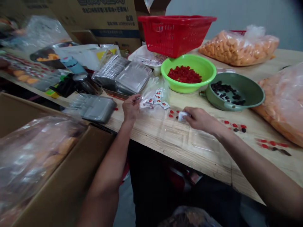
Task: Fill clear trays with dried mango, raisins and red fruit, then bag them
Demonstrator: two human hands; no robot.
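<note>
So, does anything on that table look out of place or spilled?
One thing, perhaps: a lone small red piece lies beside the stack of clear plastic trays, apart from the red pieces heaped in the round lime-green bowl. It may have been dropped. Blur hides finer detail.

Bare forearms (115, 157), dark trousers (146, 179) showing.
I am seeing a bare left hand (131, 107) and bare right hand (196, 118); the trousers are looking nearly black, their details disappearing in shadow.

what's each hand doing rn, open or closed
Left hand: closed at the clear bag; what it grips can't be told.
Right hand: closed, holding a white sachet.
</note>
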